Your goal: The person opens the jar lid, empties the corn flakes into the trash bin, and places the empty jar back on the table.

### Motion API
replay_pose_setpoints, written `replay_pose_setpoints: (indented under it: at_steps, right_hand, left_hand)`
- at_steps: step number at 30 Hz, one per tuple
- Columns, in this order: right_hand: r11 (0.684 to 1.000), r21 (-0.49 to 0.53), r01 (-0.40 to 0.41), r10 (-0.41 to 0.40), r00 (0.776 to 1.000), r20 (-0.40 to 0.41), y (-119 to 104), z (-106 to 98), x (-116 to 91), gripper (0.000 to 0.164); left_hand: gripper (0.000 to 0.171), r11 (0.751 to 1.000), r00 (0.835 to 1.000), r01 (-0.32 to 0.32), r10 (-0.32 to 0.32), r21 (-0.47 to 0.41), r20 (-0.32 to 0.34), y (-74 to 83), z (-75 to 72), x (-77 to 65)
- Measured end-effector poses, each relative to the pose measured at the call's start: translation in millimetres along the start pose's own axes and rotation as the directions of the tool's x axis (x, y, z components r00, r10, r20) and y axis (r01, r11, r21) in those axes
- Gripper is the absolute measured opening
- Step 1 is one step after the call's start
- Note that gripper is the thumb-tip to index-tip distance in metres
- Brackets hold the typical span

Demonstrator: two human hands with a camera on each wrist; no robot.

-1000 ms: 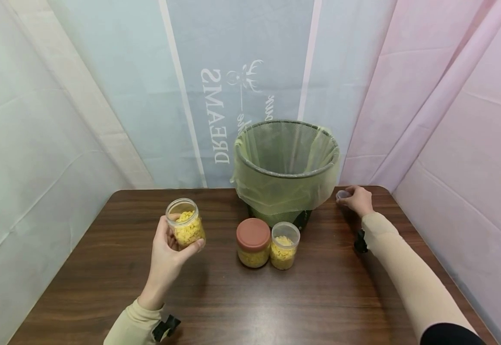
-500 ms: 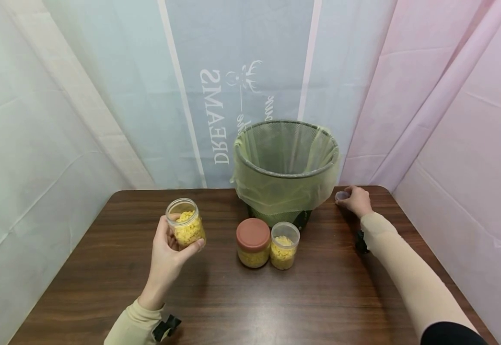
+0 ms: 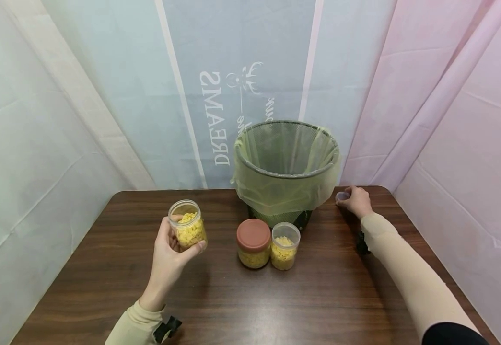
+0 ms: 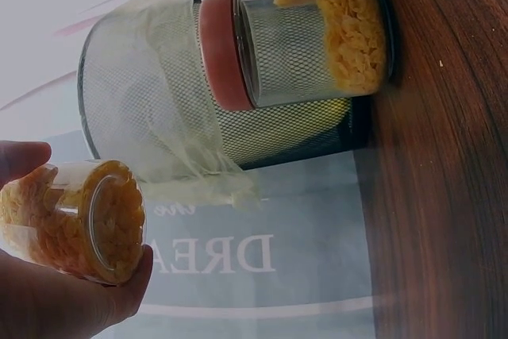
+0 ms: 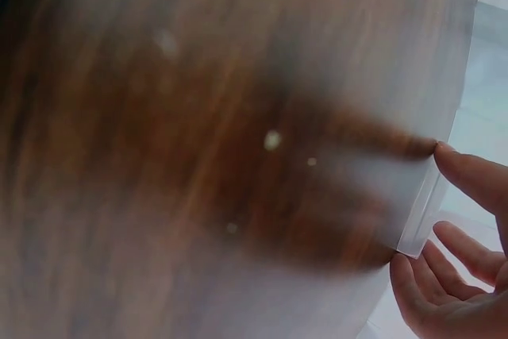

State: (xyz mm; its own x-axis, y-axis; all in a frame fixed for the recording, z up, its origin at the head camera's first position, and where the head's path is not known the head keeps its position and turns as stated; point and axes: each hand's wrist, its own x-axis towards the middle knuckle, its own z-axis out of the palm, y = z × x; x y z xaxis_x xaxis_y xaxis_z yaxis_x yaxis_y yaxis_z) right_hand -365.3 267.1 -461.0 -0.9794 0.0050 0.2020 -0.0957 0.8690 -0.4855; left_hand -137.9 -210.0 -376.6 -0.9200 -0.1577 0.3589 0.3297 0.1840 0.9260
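My left hand grips a clear lidless jar of yellow flakes, holding it above the left part of the table with its mouth tilted up. In the left wrist view, the jar's base faces the camera, fingers and thumb around its side. At the far right, my right hand pinches a small clear lid low at the tabletop. The right wrist view has the lid's edge between thumb and fingers. Mid-table stand a jar with a red-brown lid and an open clear jar, both holding yellow flakes.
A dark mesh bin with a pale green liner stands behind the two jars, near the table's back edge. Fabric curtains enclose the brown wooden table at the back and sides.
Almost nothing differs. The right hand has shifted very slightly left with the lid, while the left hand keeps holding the jar in nearly the same place.
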Motion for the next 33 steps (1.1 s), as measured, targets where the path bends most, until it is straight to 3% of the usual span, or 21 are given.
replay_pose_setpoints:
  at_steps: [13, 25, 33]
  right_hand:
    - [1.0, 0.007, 0.008, -0.008, 0.999, 0.041, 3, -2, -1, 0.058]
    - [0.999, 0.045, 0.002, 0.0, 0.999, -0.04, -13, -16, -14, 0.046]
    - [0.994, 0.09, 0.061, -0.056, 0.997, -0.058, -20, -26, -29, 0.043]
  left_hand:
    - [0.061, 1.0, 1.0, -0.015, 0.015, -0.007, -0.002, 3.7, 1.0, 2.1]
    - [0.059, 0.998, 1.0, -0.003, 0.002, -0.055, -0.016, 12.3, 6.0, 7.7]
    - [0.058, 0.995, 1.0, -0.025, 0.023, -0.096, -0.019, 17.6, 11.7, 10.8]
